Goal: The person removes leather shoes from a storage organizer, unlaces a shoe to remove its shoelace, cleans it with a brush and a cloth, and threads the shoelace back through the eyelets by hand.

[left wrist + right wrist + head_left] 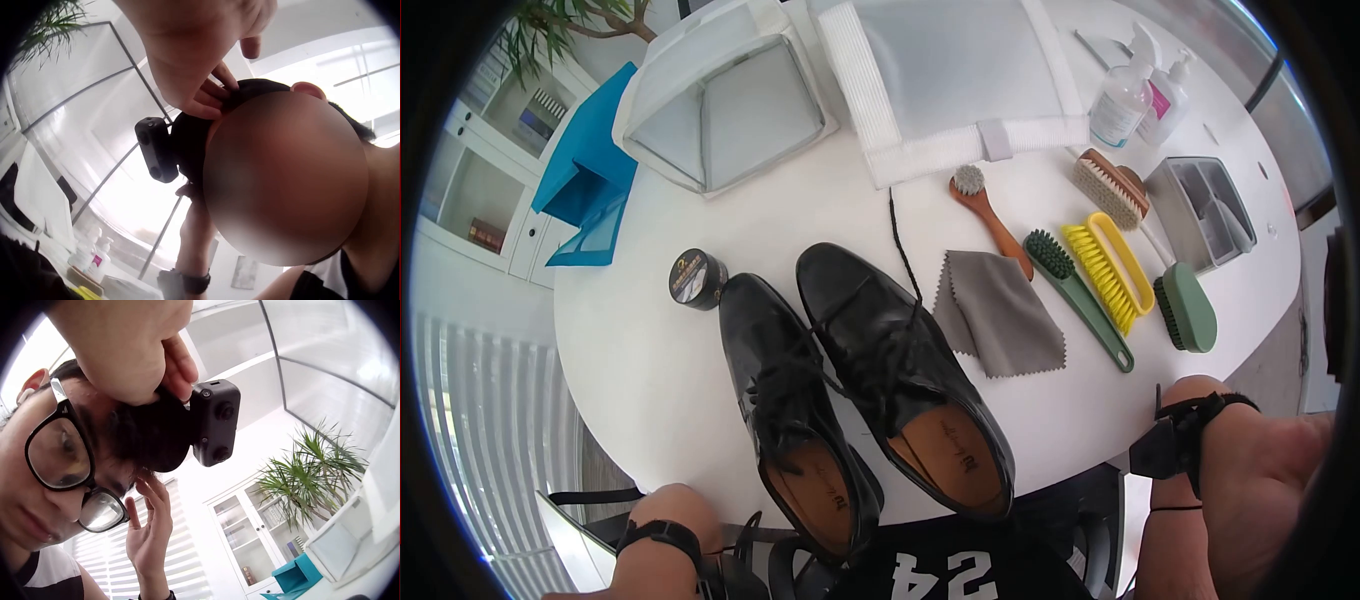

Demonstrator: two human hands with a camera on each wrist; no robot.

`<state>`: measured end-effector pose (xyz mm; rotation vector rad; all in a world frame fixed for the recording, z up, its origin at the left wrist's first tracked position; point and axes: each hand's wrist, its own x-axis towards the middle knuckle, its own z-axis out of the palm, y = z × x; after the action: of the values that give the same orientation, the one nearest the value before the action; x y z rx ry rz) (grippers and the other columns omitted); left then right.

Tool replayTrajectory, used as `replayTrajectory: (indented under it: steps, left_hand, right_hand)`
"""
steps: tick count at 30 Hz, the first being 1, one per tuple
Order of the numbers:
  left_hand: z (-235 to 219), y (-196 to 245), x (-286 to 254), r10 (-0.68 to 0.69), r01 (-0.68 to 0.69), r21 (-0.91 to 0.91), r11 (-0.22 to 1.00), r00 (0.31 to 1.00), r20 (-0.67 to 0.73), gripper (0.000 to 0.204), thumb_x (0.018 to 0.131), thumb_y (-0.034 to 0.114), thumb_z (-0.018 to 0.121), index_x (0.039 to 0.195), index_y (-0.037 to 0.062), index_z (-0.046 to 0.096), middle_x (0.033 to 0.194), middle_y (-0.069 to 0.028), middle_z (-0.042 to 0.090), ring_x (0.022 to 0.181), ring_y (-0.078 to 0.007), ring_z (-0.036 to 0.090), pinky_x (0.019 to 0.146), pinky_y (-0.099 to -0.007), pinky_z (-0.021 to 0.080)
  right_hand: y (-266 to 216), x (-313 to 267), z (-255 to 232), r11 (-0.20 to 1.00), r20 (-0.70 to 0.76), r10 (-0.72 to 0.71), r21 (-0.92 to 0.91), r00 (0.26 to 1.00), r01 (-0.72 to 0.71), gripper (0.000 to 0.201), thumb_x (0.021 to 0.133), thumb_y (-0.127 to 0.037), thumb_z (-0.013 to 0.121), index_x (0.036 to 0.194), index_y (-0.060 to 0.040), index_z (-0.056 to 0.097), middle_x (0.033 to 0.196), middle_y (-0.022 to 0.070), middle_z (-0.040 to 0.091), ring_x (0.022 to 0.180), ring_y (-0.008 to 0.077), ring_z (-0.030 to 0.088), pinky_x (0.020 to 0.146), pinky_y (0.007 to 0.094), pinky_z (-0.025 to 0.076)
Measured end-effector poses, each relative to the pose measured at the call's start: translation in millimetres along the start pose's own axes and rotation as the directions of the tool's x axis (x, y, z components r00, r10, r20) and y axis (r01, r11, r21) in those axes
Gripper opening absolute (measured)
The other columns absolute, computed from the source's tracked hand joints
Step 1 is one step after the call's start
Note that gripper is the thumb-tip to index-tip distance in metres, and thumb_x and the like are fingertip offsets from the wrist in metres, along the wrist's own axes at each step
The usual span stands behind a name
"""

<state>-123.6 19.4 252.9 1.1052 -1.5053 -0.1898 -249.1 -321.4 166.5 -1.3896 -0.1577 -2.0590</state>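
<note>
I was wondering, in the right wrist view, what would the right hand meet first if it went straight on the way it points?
Probably the black camera: the right hand points down towards its near edge, though depth is unclear and the two may already touch.

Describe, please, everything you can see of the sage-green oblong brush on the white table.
The sage-green oblong brush has a smooth, rounded, seemingly plastic back and dark green bristles. It lies on its side on the white table, toward the right, bristles facing left, close to the yellow looped plastic brush; I cannot tell whether they touch.
</note>
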Motion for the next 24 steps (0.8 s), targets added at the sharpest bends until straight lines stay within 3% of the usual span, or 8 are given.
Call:
replayTrajectory:
  steps: [10,24]
  left_hand:
    - [7,-12,21,0.020,-0.020,0.012,1.000,1.000,-0.017,0.035,0.116,0.037,0.052,0.134,0.0119,0.070,0.135,-0.0050,0.071,0.123,-0.0246,0.064,0.113,-0.0447,0.048]
    - [3,2,7,0.043,-0.042,0.017,0.999,0.997,-0.061,0.034,0.116,0.035,0.053,0.134,0.0118,0.069,0.134,-0.0051,0.071,0.123,-0.0247,0.063,0.113,-0.0446,0.048]
  right_hand:
    - [-1,2,-6,1.000,-0.023,-0.009,-0.005,1.000,0.009,0.040,0.110,-0.030,0.061,0.138,-0.0033,0.069,0.107,0.0171,0.076,0.076,0.0268,0.073,0.073,0.0365,0.060]
    - [-2,2,-9,1.000,-0.034,-0.015,-0.013,0.999,0.014,0.040,0.110,-0.030,0.062,0.138,-0.0036,0.069,0.107,0.0174,0.077,0.076,0.0270,0.074,0.073,0.0366,0.061]
